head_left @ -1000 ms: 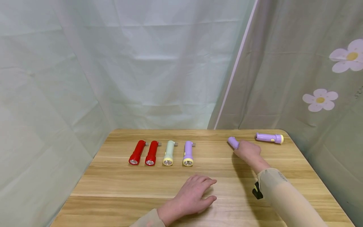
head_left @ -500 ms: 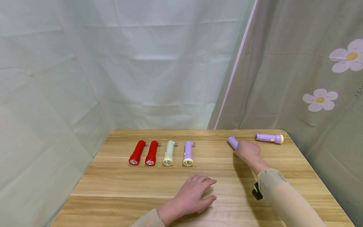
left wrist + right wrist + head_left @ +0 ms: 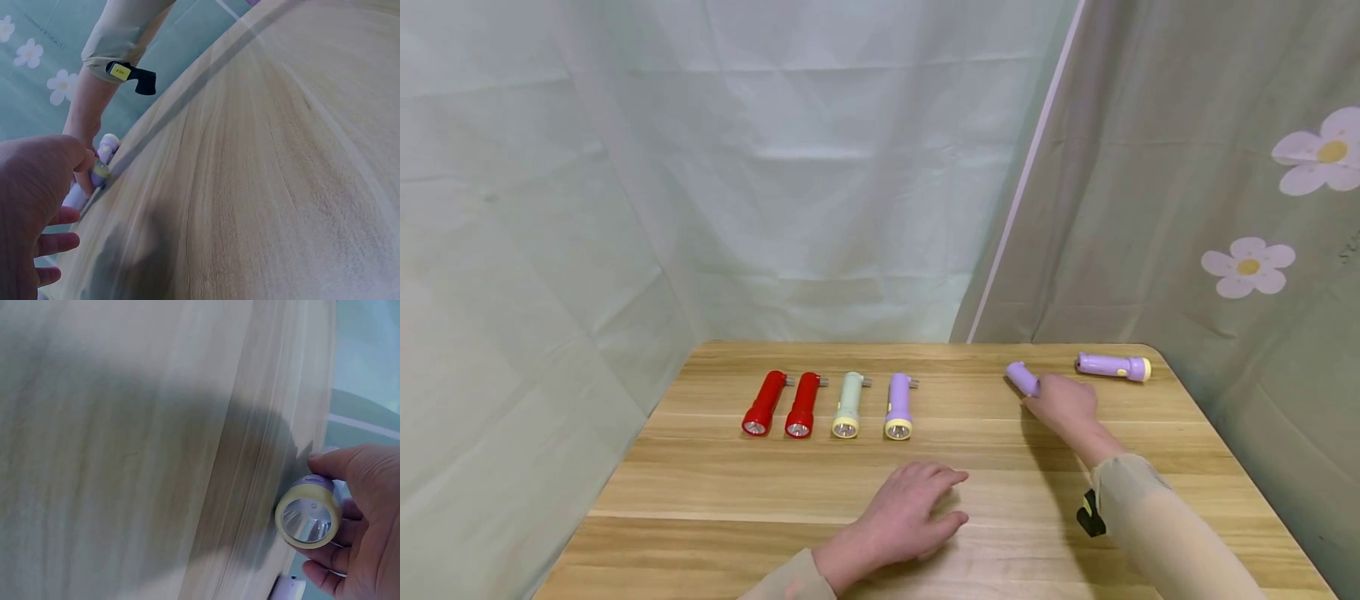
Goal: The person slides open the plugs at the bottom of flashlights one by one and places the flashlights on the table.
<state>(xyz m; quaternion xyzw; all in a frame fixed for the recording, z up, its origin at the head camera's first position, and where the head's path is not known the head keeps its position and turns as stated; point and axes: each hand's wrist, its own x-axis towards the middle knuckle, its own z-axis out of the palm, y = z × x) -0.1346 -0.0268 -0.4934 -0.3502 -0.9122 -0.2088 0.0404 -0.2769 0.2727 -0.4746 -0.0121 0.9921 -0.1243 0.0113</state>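
Note:
My right hand (image 3: 1066, 408) grips a purple flashlight (image 3: 1022, 378) at the back right of the table, with its tail end pointing away to the left. In the right wrist view, the thumb and fingers stand around the flashlight's head, and its pale yellow rim and clear lens (image 3: 308, 514) face the camera. My left hand (image 3: 910, 512) is held low near the table's front middle, fingers spread and loosely bent, holding nothing. In the left wrist view, the right hand and the purple flashlight show beyond the left hand's fingers (image 3: 57, 244).
Left of centre, a row holds two red flashlights (image 3: 765, 403) (image 3: 803, 405), a pale green flashlight (image 3: 847, 405) and a purple one (image 3: 898, 405), plug prongs out to the right. Another purple flashlight (image 3: 1112, 367) lies at the back right corner. Curtains surround the wooden table (image 3: 737, 492).
My right hand has shifted slightly to the right, and the gripped purple flashlight with it. The left hand has barely moved. The row of flashlights stays as it was.

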